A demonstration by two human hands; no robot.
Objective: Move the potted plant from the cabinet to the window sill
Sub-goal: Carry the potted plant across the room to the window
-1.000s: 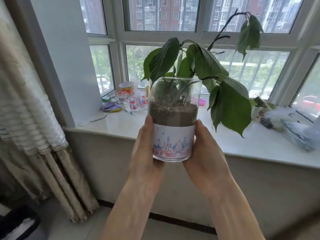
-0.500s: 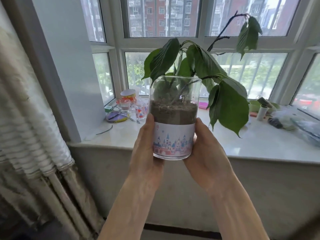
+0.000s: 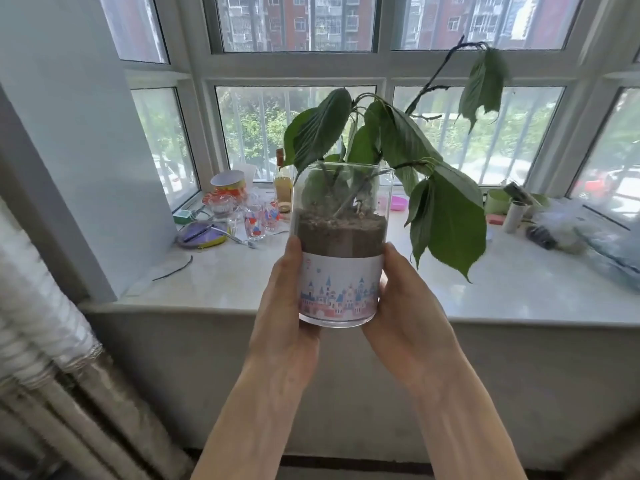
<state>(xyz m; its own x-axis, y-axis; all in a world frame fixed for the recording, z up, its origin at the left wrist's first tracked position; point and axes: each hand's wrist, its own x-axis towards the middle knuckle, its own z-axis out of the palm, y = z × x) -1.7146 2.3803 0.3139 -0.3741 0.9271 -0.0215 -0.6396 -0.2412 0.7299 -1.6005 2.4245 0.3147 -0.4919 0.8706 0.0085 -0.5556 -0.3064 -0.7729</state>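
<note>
Above sill (image 3: 346, 292): L hand (image 3: 284, 306) & R hand (image 3: 408, 306) clamp potted plant (image 3: 341, 244) upright, arms extended.

One potted plant (image 3: 341, 244), two hands, two small patterned glasses (image 3: 261, 221), one bottle (image 3: 283, 183).

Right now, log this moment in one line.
carry | left hand + right hand hold potted plant | above floor, before window sill

A home: cluttered marble window sill (image 3: 242, 278), drinking glasses (image 3: 258, 221), apartment blocks (image 3: 298, 19) outside.
</note>
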